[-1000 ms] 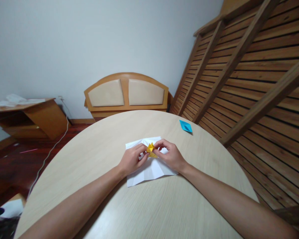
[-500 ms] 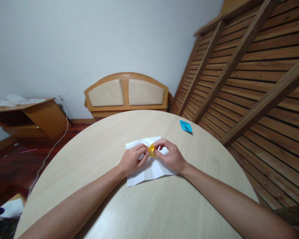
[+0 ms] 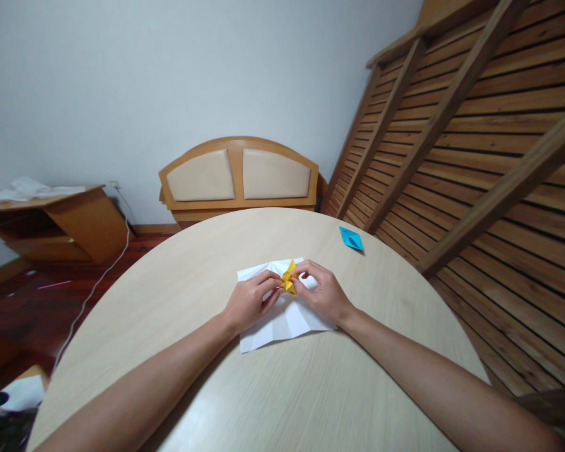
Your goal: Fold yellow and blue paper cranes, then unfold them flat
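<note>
A small yellow folded paper piece [image 3: 289, 277] stands between my two hands, one pointed flap sticking up. My left hand [image 3: 248, 302] pinches it from the left and my right hand [image 3: 321, 294] pinches it from the right. Both hands rest on a creased white paper sheet [image 3: 282, 321] that lies on the round light-wood table [image 3: 282, 389]. Fingers hide the lower part of the yellow piece.
A blue folded paper [image 3: 351, 238] lies on the table at the far right, near the edge. A slatted wooden frame [image 3: 475, 144] leans along the right side. A padded headboard [image 3: 238, 174] stands behind the table, a low wooden desk [image 3: 51, 220] at the left.
The yellow piece has been worked between the fingertips: it looked flatter and wider before, and now a narrow pointed flap stands up. Both hands stayed in place on the white sheet.
</note>
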The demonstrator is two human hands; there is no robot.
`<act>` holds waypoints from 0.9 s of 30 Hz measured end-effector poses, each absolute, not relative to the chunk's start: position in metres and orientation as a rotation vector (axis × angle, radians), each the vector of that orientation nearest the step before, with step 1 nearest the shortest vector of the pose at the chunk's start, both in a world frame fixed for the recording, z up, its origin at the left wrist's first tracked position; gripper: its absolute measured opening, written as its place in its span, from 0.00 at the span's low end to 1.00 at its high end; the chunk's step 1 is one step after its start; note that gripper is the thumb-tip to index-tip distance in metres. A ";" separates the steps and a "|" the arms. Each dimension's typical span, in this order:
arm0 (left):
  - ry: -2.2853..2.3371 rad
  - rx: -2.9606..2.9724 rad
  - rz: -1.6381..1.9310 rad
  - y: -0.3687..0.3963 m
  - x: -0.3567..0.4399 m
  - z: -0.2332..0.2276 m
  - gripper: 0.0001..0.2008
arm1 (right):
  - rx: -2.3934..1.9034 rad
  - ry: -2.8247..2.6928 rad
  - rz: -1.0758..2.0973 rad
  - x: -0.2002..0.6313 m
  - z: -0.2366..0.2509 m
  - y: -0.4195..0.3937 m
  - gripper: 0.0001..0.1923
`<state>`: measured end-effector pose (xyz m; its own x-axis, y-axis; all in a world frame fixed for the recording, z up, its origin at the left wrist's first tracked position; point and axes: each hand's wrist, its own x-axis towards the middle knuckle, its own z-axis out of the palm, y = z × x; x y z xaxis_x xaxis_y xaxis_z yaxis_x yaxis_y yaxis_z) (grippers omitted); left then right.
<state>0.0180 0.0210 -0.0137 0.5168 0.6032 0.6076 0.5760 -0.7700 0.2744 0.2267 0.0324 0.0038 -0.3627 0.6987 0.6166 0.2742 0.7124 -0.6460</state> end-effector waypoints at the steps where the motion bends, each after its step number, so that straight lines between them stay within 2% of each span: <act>1: 1.044 2.694 1.117 0.021 0.018 -0.014 0.09 | -0.738 -1.962 0.538 0.227 0.003 0.033 0.01; 7: 0.959 2.654 1.177 0.019 0.019 -0.010 0.09 | -0.755 -2.053 0.480 0.228 0.002 0.034 0.05; 13: 0.850 2.595 1.269 0.017 0.017 -0.007 0.06 | -0.807 -2.127 0.461 0.226 0.002 0.031 0.13; 19: 0.785 2.508 1.491 0.017 0.019 -0.009 0.08 | -0.826 -2.071 0.600 0.224 -0.002 0.031 0.19; 23: 0.902 2.343 1.643 0.018 0.019 -0.009 0.05 | -0.860 -1.998 0.635 0.224 -0.002 0.032 0.14; 27: 1.010 2.098 1.636 0.020 0.019 -0.012 0.03 | -0.862 -1.981 0.480 0.224 0.001 0.032 0.07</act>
